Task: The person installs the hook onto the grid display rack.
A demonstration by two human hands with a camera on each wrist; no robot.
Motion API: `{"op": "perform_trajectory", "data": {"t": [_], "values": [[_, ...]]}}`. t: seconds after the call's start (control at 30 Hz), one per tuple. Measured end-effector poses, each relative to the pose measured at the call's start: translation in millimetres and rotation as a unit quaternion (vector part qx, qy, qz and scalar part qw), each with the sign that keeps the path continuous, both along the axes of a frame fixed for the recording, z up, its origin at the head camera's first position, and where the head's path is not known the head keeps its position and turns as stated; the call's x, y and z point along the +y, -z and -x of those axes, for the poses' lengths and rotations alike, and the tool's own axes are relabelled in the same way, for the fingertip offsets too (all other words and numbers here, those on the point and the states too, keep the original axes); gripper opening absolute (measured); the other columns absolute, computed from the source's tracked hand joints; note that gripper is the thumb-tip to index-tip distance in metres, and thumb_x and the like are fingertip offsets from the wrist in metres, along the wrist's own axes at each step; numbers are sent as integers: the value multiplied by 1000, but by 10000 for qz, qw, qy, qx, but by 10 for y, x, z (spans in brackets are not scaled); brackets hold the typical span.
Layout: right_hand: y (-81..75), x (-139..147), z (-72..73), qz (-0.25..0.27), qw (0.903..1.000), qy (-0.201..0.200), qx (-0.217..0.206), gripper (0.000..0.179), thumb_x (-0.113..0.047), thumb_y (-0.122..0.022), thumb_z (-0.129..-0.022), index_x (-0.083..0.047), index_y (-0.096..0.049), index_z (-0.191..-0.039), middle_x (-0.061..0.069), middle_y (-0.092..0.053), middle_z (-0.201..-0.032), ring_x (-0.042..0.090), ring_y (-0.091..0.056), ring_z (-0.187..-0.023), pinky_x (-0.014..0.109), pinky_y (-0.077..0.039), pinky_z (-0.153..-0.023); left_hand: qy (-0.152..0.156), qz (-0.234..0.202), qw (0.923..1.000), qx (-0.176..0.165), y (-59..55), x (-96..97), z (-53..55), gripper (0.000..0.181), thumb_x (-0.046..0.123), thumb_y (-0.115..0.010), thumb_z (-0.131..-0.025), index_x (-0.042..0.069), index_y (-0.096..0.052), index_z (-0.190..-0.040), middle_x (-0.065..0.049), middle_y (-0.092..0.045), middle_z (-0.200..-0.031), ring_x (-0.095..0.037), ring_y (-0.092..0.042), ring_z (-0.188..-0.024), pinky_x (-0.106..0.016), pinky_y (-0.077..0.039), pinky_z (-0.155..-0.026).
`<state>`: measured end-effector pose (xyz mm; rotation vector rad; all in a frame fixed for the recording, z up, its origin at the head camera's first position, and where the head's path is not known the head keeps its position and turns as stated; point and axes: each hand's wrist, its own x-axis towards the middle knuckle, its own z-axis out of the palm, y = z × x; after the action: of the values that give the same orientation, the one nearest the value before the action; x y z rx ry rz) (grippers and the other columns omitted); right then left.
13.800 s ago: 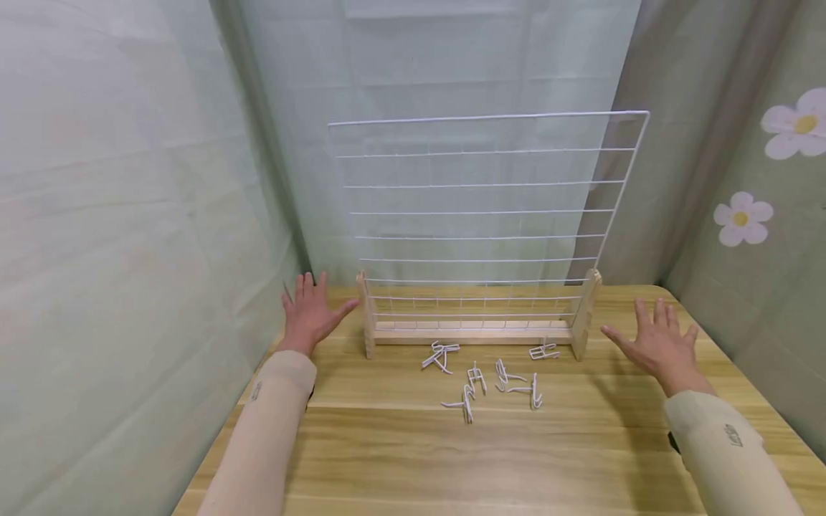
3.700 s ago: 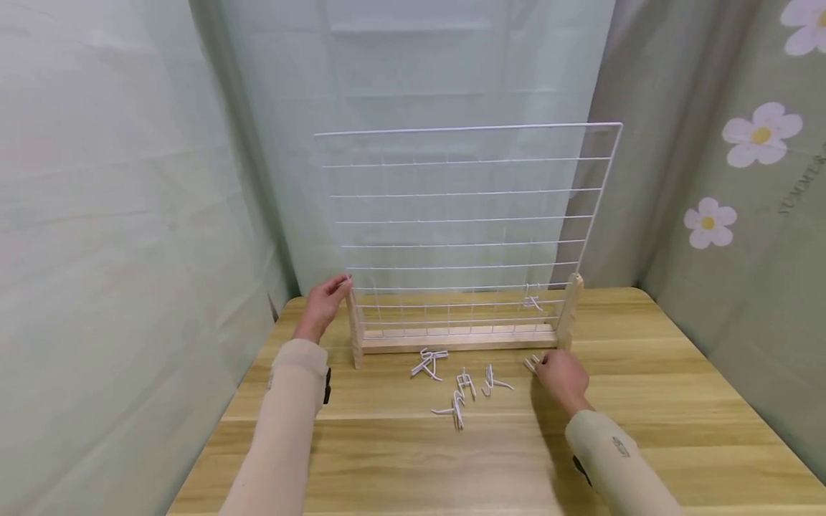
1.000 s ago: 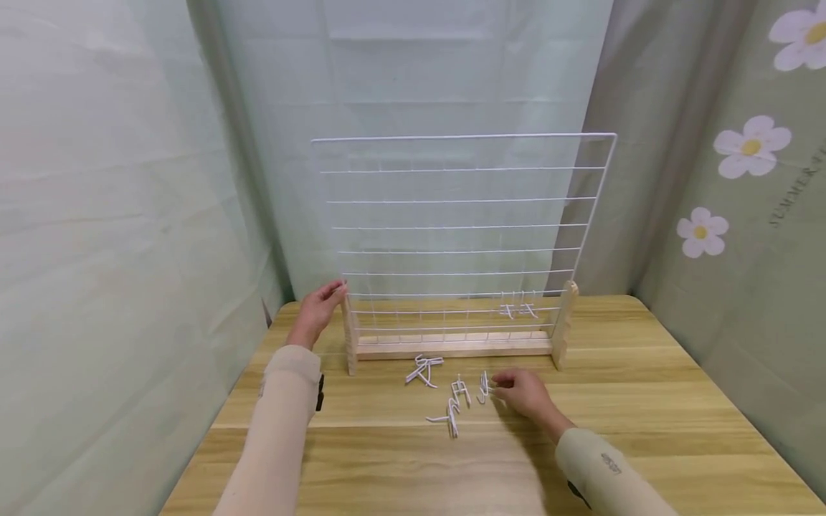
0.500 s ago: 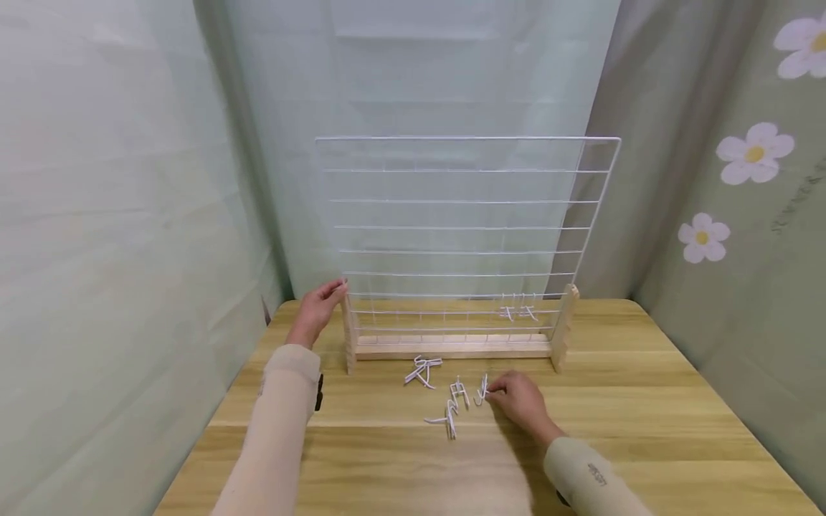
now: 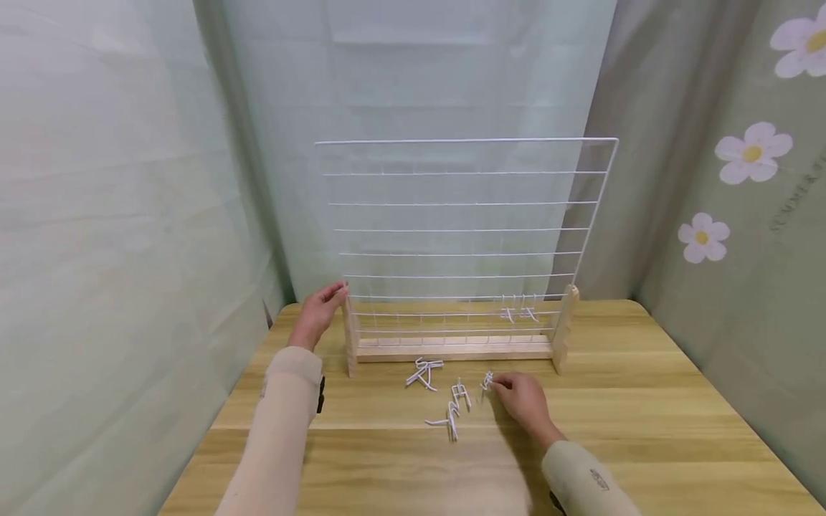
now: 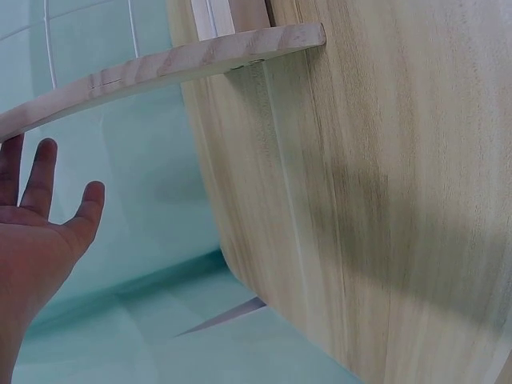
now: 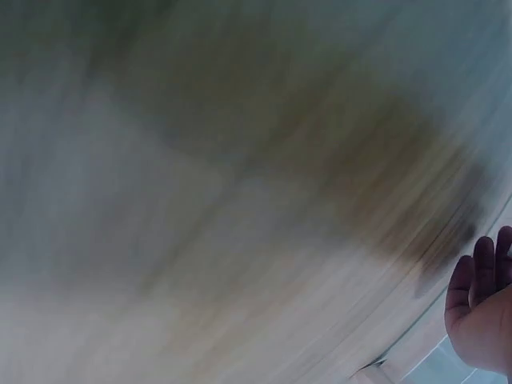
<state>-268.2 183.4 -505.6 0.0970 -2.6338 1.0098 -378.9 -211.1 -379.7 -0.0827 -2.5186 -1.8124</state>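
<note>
A white wire grid (image 5: 464,140) stands upright in a wooden stand (image 5: 452,351). My left hand (image 5: 318,313) pinches the top of the stand's left upright (image 5: 351,333); in the left wrist view its other fingers spread beside the wood. Between thumb and fingertips, my right hand (image 5: 525,403) pinches a white wire hook (image 5: 487,381) low over the table, in front of the stand. Two similar hooks (image 5: 508,313) hang side by side on the grid's lower right. Only curled fingers of the right hand (image 7: 484,316) show at the right wrist view's edge; its hook is hidden there.
Several more white wire hooks lie on the wooden table (image 5: 361,466): a tangled group (image 5: 424,373) by the stand's base and others (image 5: 452,423) nearer me. A pale green curtain (image 5: 161,251) closes in the left and back; a flowered one (image 5: 761,301) hangs at the right.
Two hooks have gone from the table onto the grid's lower right. In the last second, the right hand has gripped another hook and turned it. The left hand keeps its place on the upright.
</note>
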Motion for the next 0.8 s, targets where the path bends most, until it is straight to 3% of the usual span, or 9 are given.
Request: {"op": "perform_trajectory", "data": {"t": [0.37,0.8], "values": [[-185,-115,-96,165,9953,942,128,15,-21,-70,-92,-9,-79,-96,7,-75,-91,30,-69,-87,47,-52,-71,-11,27,9999,141,23,18,20,54,36,-51,-104,7,-44,-150,-14,-42,-153,-30,-34,-141,-48,-27,-115],[-420,-170,-94,-1,9800,1557,1237,12,-18,-69,-87,-11,-79,-89,6,-74,-88,28,-70,-82,47,-51,-63,-63,145,9997,159,-15,25,-21,54,35,-52,-104,7,-44,-150,-14,-43,-152,-31,-35,-141,-48,-28,-115]]}}
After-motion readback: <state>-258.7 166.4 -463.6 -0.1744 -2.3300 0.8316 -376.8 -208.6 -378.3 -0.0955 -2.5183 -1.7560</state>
